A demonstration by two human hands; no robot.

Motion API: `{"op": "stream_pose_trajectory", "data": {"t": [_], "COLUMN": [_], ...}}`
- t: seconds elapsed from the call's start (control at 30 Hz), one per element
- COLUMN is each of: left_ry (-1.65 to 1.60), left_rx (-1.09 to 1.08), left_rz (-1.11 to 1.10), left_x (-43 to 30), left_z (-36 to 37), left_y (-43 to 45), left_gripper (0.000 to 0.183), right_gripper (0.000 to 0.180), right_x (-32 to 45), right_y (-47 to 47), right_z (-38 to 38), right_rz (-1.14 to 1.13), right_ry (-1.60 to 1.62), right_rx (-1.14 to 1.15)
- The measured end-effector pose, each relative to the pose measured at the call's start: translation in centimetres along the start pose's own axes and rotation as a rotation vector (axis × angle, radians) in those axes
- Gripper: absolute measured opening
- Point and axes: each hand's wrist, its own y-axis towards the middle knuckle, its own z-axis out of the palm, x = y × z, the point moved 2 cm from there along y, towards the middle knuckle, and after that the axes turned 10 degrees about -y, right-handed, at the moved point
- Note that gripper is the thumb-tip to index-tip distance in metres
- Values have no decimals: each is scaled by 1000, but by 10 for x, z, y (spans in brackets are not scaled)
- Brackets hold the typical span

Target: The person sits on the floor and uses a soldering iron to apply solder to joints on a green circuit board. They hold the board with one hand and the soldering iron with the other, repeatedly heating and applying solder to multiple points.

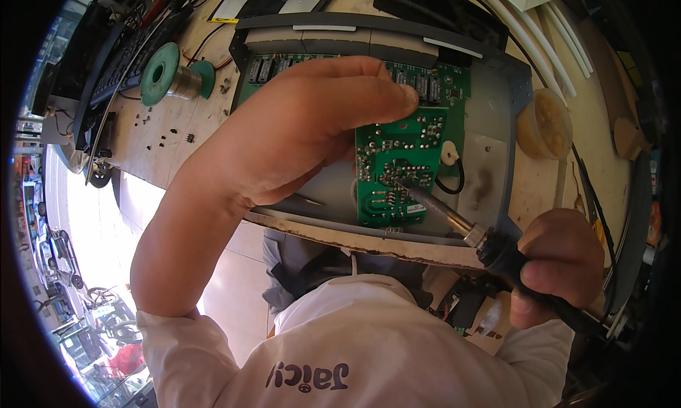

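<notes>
My left hand (324, 110) grips a small green circuit board (393, 158) by its far edge, thumb on top and the other fingers partly hidden. The board is tilted, its soldered side facing me, above an open metal chassis (481, 158). In my right hand (564, 264) is a soldering iron (495, 251), held by its black handle. Its tip meets the middle of the board, among small solder joints; whether it touches one is too small to tell. Behind my left hand, a larger green circuit board (455, 86) with a row of black relays lies in the chassis.
A green spool of solder wire (181, 80) lies at the left, with loose screws (169, 134) nearby. Beyond it is a black keyboard (125, 62). To the chassis's right sit a round tub (545, 123) with yellowish contents and white plastic strips (537, 30). A black cable (590, 190) runs along the right.
</notes>
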Motion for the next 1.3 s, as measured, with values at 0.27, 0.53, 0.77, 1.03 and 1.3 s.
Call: {"op": "stream_pose_trajectory", "data": {"t": [0.27, 0.53, 0.77, 1.03, 1.3], "left_ry": [26, 28, 37, 53, 92], "left_rx": [-14, -37, -15, -8, -69], "left_rz": [-13, -13, -12, -19, -8], "left_x": [1, 2, 1, 0, 1], "left_z": [-2, -4, -4, -4, -3], "left_y": [0, 1, 0, -1, -2], "left_gripper": [16, 17, 17, 19, 17], "right_gripper": [24, 25, 27, 35, 52], "right_x": [1, 2, 1, -7, -17], "right_y": [-1, -1, -2, -4, -11], "right_z": [2, 3, 2, -10, -25], "right_rz": [-37, -39, -27, 85, 550], "right_ry": [-52, -81, -46, 104, 328], "right_rx": [-10, -64, -44, 18, -189]}}
